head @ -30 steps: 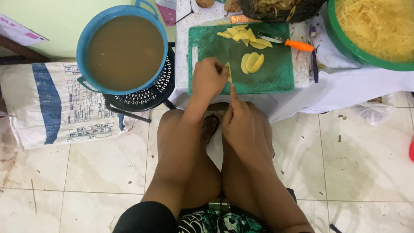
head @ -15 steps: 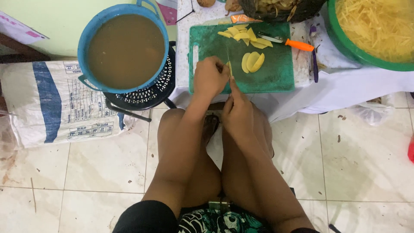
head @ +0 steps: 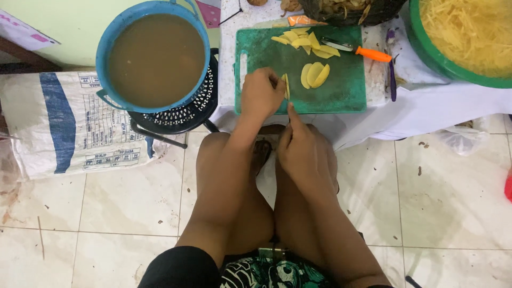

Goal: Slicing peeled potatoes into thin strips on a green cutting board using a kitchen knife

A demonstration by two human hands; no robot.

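Observation:
My left hand (head: 261, 96) presses down on a small pale-yellow potato piece at the near left of a green cutting board (head: 341, 93). My right hand (head: 303, 151) grips a knife (head: 287, 85) whose thin blade stands edge-on against that piece. Three yellow slices (head: 313, 75) lie side by side just right of the blade. Several more slices (head: 298, 41) are piled at the board's far edge. An orange-handled peeler (head: 358, 51) rests at the board's far right.
A blue bucket (head: 154, 53) of brown water sits on a black stool to the left. A green basin (head: 464, 32) of yellow strips stands at far right. A dark basket (head: 352, 9) of peelings is behind the board. A white sack (head: 69, 122) lies on the tiled floor.
Both hands stay at the board's near left. The knife blade has shifted slightly along the piece under my left hand; nothing else moved.

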